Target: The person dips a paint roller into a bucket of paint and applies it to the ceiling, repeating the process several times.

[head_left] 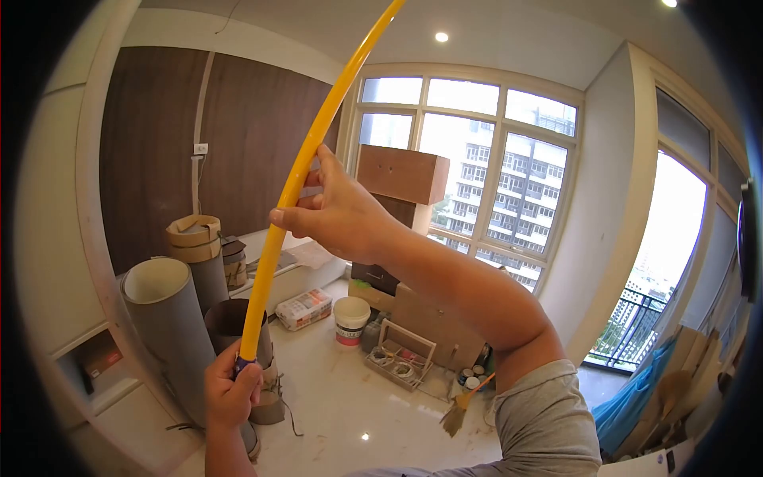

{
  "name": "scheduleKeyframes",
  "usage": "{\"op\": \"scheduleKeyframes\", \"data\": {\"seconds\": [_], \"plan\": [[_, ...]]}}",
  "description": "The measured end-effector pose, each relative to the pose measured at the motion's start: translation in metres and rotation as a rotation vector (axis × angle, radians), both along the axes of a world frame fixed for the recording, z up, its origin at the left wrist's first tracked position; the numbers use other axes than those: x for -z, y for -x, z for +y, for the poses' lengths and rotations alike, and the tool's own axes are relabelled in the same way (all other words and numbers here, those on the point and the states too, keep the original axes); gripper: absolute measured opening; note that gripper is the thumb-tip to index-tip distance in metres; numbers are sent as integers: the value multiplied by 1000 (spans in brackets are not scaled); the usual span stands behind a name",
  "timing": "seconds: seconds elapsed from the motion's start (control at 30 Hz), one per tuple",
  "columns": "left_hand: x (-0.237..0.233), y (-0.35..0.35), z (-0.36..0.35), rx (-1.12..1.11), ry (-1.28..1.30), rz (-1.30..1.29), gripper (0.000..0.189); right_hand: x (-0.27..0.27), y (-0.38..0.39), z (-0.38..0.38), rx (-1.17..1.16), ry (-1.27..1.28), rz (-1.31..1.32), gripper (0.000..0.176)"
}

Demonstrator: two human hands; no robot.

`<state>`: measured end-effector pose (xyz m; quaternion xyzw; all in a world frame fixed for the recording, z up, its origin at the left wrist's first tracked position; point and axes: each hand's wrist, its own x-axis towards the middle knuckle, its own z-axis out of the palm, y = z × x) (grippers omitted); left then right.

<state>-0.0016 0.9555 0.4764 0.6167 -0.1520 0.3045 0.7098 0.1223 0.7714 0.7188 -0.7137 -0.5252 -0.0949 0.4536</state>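
A long yellow pole (296, 180) rises from the lower left and runs out of view at the top, looking bowed through the wide lens. Around its lower end, by a dark blue collar, my left hand (232, 383) is closed. Higher up, my right hand (334, 203) holds the pole from the right side, with the thumb and fingertips against it. The pole's top end is out of view.
Rolled grey sheets (163, 318) stand upright at left. On the floor are a white bucket (350, 319), a wrapped pack (304, 309), a wooden tool tray (400, 362) and a broom (456, 417). A brown cabinet (401, 172) stands before the windows; blue sheeting (632, 409) hangs at right.
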Motion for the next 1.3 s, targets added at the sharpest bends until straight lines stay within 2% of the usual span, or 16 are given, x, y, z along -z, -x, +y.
{"op": "scheduleKeyframes", "data": {"seconds": [0.07,0.17,0.27,0.47,0.57,0.83,1.03,1.13,1.3], "plan": [[-6,3,-2,3,1,2,45,-9,8,-1,27,18,-8,95],[-30,-4,-12,-18,-10,44,42,-16,-23,3,20,-35,-20,90],[-46,-26,-18,8,-50,42,38,-26,-39,-6,54,-99,24,86],[-74,-93,-32,43,-96,-10,31,-50,-106,-19,53,-157,96,89],[-86,-130,-41,58,-109,-33,27,-61,-129,-28,99,-210,90,58],[-103,-202,-67,-32,-173,-34,27,-66,-203,-44,203,-306,133,62],[-90,-209,-83,29,-116,-86,26,-61,-200,-62,202,-284,140,67],[-84,-196,-85,79,-140,2,36,-58,-189,-70,192,-261,151,69],[-57,-153,-89,58,-124,-22,37,-38,-144,-71,175,-209,140,77]]}}
